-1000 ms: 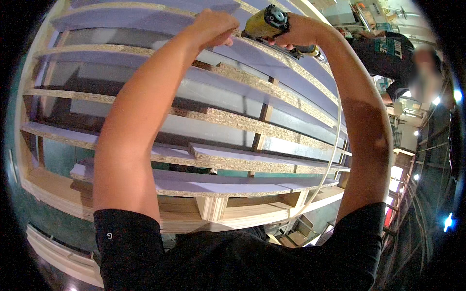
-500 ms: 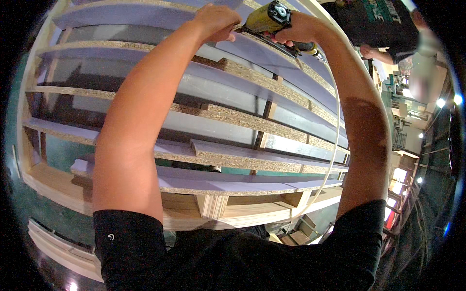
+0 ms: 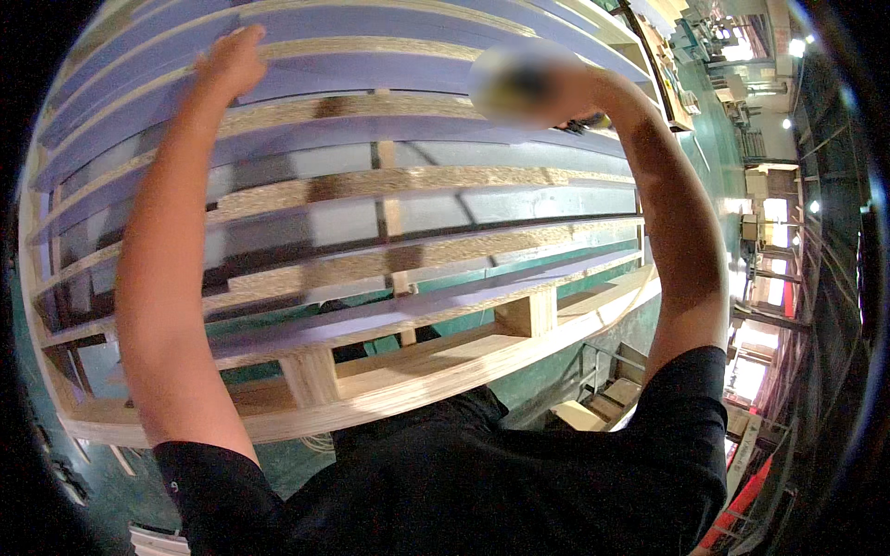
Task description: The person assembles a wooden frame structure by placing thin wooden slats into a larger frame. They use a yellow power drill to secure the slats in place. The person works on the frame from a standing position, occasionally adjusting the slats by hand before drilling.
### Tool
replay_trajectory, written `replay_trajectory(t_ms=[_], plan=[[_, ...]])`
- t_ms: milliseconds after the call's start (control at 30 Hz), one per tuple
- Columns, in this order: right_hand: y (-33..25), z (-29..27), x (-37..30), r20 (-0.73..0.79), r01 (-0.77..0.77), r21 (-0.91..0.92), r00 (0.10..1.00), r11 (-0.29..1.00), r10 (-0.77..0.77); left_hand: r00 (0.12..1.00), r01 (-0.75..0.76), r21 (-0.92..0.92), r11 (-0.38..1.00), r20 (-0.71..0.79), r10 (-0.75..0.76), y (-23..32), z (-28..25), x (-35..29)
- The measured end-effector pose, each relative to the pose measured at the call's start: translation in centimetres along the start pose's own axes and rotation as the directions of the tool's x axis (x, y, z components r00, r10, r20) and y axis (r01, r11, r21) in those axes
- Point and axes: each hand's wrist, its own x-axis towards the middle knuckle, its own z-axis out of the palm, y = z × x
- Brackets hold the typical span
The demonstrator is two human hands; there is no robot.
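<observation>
My right hand grips a yellow and black nail gun above the far boards at right of centre; the tool and fingers are blurred. My left hand is over the far left boards, fingers curled together; whatever they hold, if anything, is hidden. Under both arms stretches a large rack of long parallel chipboard strips with lilac faces. Thin upright wooden battens show between the strips. A pale timber frame with short blocks runs along its near side, close to my body.
Wooden pieces and a low metal-framed stand are on the green floor at the near right. Pale boards lie at the lower left. Work benches and lit windows line the hall on the right.
My left hand has moved left, away from the nail gun. The view has shifted along the rack; the nail gun stays in my right hand. The person at upper right is out of view.
</observation>
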Motion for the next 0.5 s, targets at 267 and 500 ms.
replay_trajectory(t_ms=[267,500], plan=[[14.1,3.9,-6.0,-0.054,-0.073,0.165,0.995,0.984,0.083,0.903,-0.419,-0.115,0.901,0.046,0.427,28.0,2.8,-9.1],[16.9,3.0,-6.7,-0.047,0.155,0.188,0.988,0.97,-0.149,0.939,-0.307,-0.156,0.939,0.111,0.325,39.8,5.1,-6.1]])
